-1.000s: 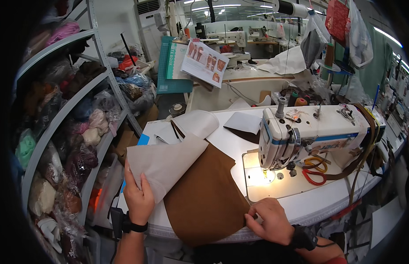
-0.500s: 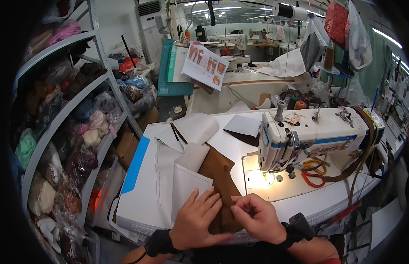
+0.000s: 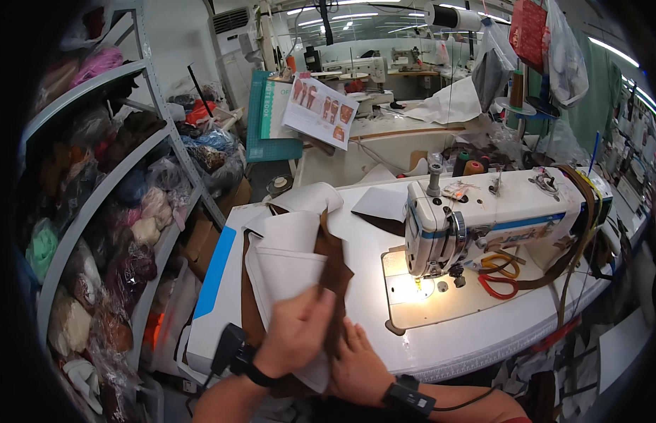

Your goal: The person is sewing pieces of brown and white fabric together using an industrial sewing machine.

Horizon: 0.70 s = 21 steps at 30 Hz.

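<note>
My left hand (image 3: 296, 331), blurred, is closed on a raised edge of brown fabric (image 3: 330, 261) over a stack of pale fabric pieces (image 3: 286, 271). My right hand (image 3: 355, 366) lies beside the stack with its fingers stretched out against the brown fabric's right side. More brown fabric shows along the stack's left side. Just right of the fabric stands a white sewing machine (image 3: 504, 204) with its lit needle plate (image 3: 405, 310). Red and yellow-handled scissors (image 3: 499, 285) lie on its bed.
A metal shelf (image 3: 88, 201) of bagged materials is on the left. A curved pale piece (image 3: 307, 197) and a grey piece (image 3: 377, 204) lie behind the stack on the white tabletop (image 3: 476, 345). Thread cones (image 3: 473, 169), papers (image 3: 317, 106) and hanging bags (image 3: 564, 56) are at the back.
The brown fabric that lay spread out is now lifted and bunched against the pale pieces. My left hand has closed on it; my right hand has moved left and lower.
</note>
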Each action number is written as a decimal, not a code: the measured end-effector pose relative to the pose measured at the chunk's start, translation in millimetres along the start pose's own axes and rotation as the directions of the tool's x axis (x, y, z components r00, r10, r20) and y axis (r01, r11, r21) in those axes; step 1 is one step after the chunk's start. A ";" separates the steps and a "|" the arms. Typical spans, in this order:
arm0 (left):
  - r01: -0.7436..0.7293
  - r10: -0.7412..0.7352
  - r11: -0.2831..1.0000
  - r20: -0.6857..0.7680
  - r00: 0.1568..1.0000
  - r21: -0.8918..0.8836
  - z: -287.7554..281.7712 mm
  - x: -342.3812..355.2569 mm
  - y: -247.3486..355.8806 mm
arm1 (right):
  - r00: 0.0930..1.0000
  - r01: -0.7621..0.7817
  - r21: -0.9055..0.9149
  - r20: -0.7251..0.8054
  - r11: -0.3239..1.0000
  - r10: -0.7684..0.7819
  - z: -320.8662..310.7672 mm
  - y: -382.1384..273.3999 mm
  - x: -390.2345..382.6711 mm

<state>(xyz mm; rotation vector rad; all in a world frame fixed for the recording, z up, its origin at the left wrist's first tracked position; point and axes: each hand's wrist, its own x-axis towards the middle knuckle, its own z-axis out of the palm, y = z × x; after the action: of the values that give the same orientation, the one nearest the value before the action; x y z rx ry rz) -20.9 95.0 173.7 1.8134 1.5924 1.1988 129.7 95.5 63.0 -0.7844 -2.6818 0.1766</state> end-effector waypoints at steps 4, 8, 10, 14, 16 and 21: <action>-0.389 0.328 0.910 0.321 0.888 0.145 41.6 -2.0 -28.9 | 0.946 0.152 0.633 -0.314 0.759 0.073 17.6 -9.3 -7.9; -0.415 0.237 0.773 0.388 0.891 0.481 35.9 -14.9 -68.7 | 0.968 0.245 0.404 -0.159 0.882 -0.196 -37.2 17.4 -65.4; -0.409 0.163 0.711 0.433 0.887 0.571 32.9 -19.4 -78.5 | 0.972 0.163 0.488 0.068 0.857 -0.223 -62.4 42.5 -90.8; -0.444 0.138 0.713 0.511 0.848 0.544 23.7 -15.3 -98.8 | 0.959 0.138 0.272 -0.277 0.952 -0.060 -83.2 73.7 -78.2; -0.495 0.204 0.718 0.533 0.822 0.489 25.7 -7.3 -103.4 | 0.963 0.162 0.241 -0.252 0.957 -0.099 -85.0 80.6 -64.4; -0.484 0.354 0.748 0.343 0.870 0.455 13.9 -35.3 -95.2 | 0.985 0.168 0.109 0.030 0.980 -0.172 -55.1 82.0 -40.7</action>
<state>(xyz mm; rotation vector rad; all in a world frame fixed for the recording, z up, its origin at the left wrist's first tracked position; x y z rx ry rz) -61.8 87.0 80.1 2.6800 1.5085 0.6833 222.5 143.6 85.5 -0.5215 -2.7343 0.2926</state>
